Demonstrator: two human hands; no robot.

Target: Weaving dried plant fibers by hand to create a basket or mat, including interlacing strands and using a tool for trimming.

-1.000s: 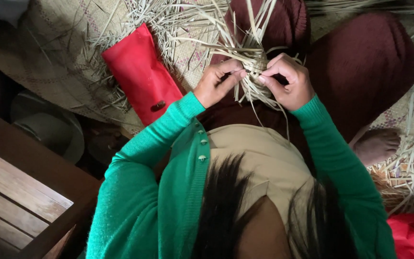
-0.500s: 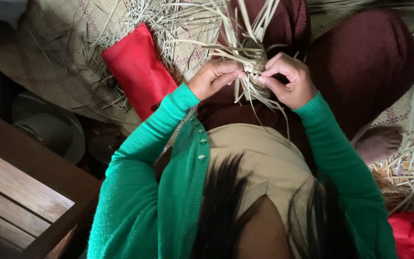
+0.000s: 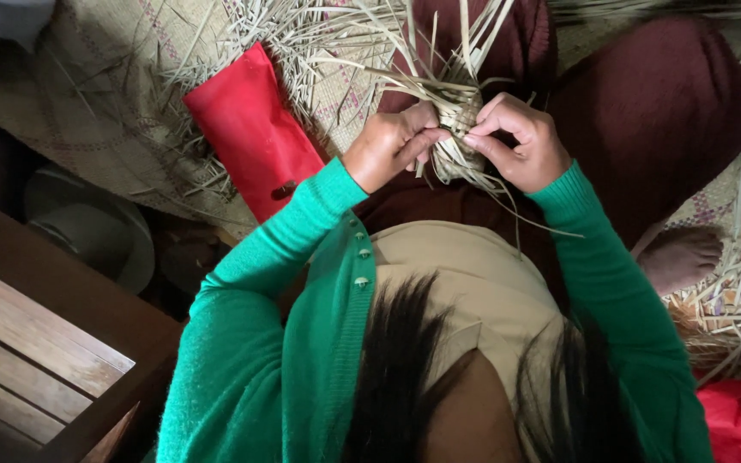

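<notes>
Now the two hands sit closer together than they did a moment ago: the left hand (image 3: 392, 146) has slid in toward the small woven bundle of straw strips (image 3: 458, 129), and its fingertips meet those of the right hand (image 3: 521, 141) right at the knot of the weave, where half a second back there was a little gap between them. Both hands are pinched narrow, each closed on thin pale strips at the base of the bundle, so the plaiting looks to me to be at a tightening or folding-over stage rather than a reach for fresh material. The bundle itself sits over the lap, above the dark maroon skirt (image 3: 662, 111), with loose strip ends fanning upward and a few trailing down toward the beige top. The green cardigan sleeves (image 3: 268, 283) frame it on both sides. Around the person, a woven mat (image 3: 70, 129) covers the floor, strewn with loose straw (image 3: 302, 43); a red cloth pouch (image 3: 250, 129) lies on it just beside the left forearm. More straw is heaped at the right near a bare foot (image 3: 683, 257), with a scrap of red fabric (image 3: 739, 420) at the corner. At the lower left stands dark wooden slatted furniture (image 3: 27, 360), and a greyish hat-like thing (image 3: 96, 227) rests in the shadow beside it.
</notes>
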